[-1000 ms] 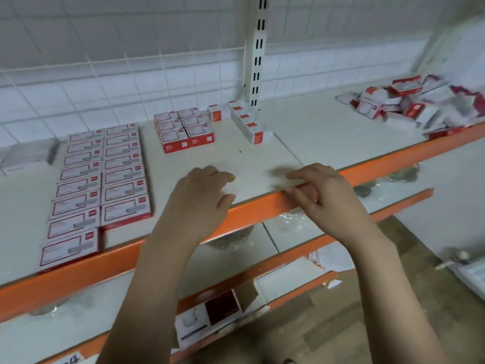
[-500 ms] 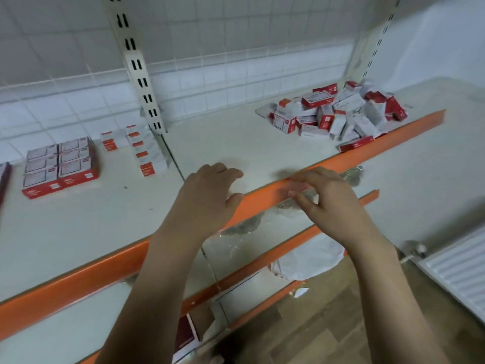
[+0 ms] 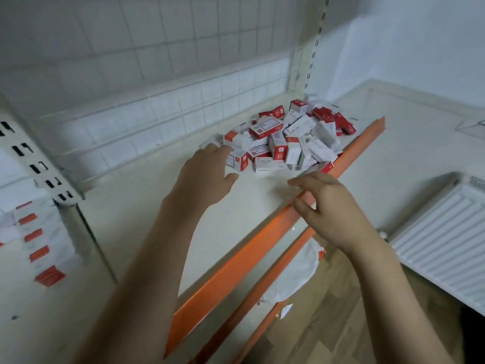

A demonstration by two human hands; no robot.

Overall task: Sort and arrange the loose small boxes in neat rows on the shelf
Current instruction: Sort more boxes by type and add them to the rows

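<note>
Basically, white shelf (image 3: 147,206) with orange front edge (image 3: 236,261) runs away to the right; heap of loose red-and-white staple boxes (image 3: 288,140) sits at its far right end. Left hand (image 3: 207,174) is nearer, straight fingers nearly touching the heap's left edge, holding nothing. Right hand (image 3: 333,206) hovers over the orange edge, fingers loosely spread, empty, heap just beyond its fingertips.

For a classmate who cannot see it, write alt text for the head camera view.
Two bare hands, left hand and right hand, reach empty toward a jumbled pile of small red-and-white boxes on a white shelf with an orange front edge.
</note>
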